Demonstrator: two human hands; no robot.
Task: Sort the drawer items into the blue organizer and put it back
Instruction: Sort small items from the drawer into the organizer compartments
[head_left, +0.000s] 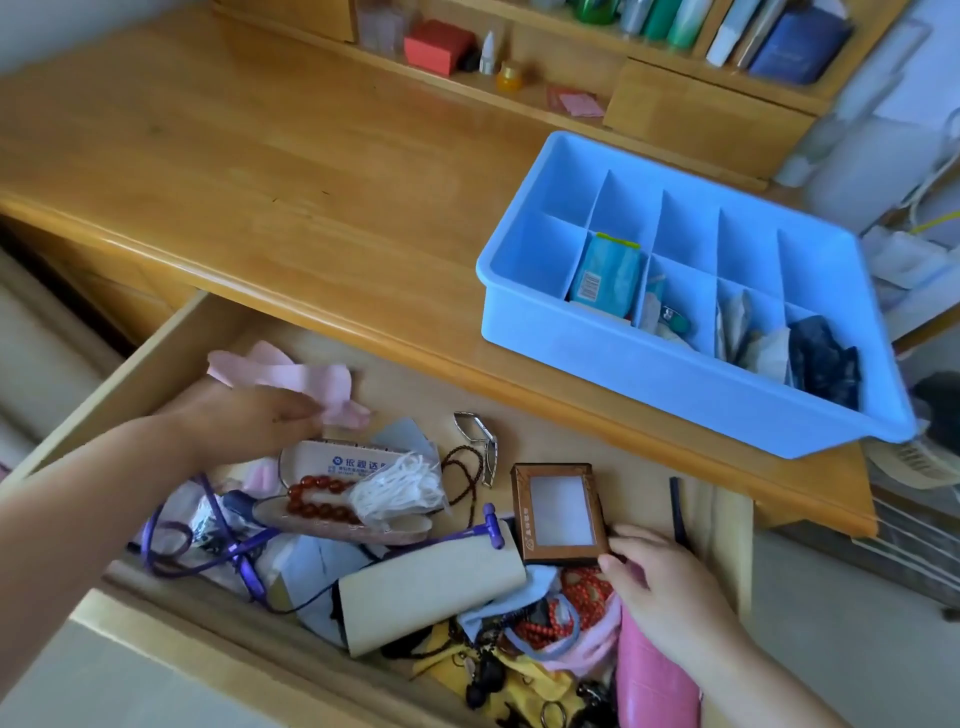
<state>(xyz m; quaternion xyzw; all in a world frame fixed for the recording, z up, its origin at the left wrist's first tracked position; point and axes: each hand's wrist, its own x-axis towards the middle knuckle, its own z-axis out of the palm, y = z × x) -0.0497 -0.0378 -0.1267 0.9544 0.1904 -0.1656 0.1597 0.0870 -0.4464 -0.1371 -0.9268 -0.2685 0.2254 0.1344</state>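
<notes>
Two hands worked in the open drawer (156, 358) below the bench (260, 171). The left hand (249, 421) reached toward the back, its grip pinched on a pink cloth (291, 376). The right hand (660, 577) held the near corner of a brown box (558, 512), fingers curled against its edge, though how firmly that grip clamped was hard to tell. Between them lay a glasses case (343, 465) bearing red beads (317, 499) and a white tassel (400, 488), a purple cord (244, 551) and a cream roll (431, 587). The blue organizer (675, 374) sat on the bench to the right, well apart from the hands, with a blue packet (605, 278) and small items in its near compartments.
</notes>
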